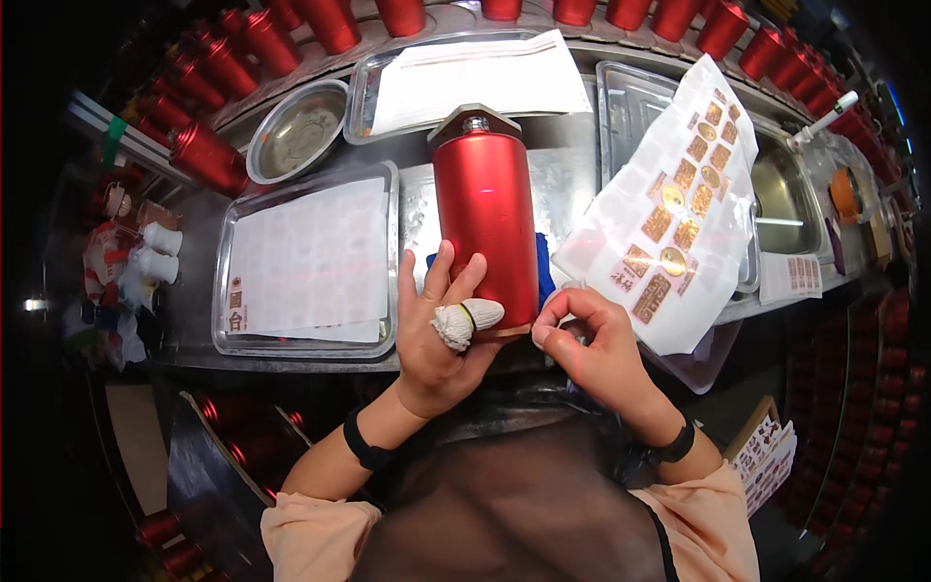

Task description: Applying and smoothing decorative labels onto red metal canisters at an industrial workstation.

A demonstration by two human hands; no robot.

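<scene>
A glossy red metal bottle lies in front of me, its silver threaded neck pointing away. My left hand holds it near the base, fingers spread along its left side. A white ribbed finger cover sits on one finger of that hand. Close to the right of the base is my right hand, thumb and forefinger pinched together; whatever is between them is too small to make out. Behind the bottle's neck is a dull angular block. Blue cloth shows partly behind the bottle.
To the right, a sheet of gold and dark stickers overlaps a clear tray. Left is a tray holding a white sheet, with a metal bowl behind it. White papers lie at the back. Many red bottles line the far edge.
</scene>
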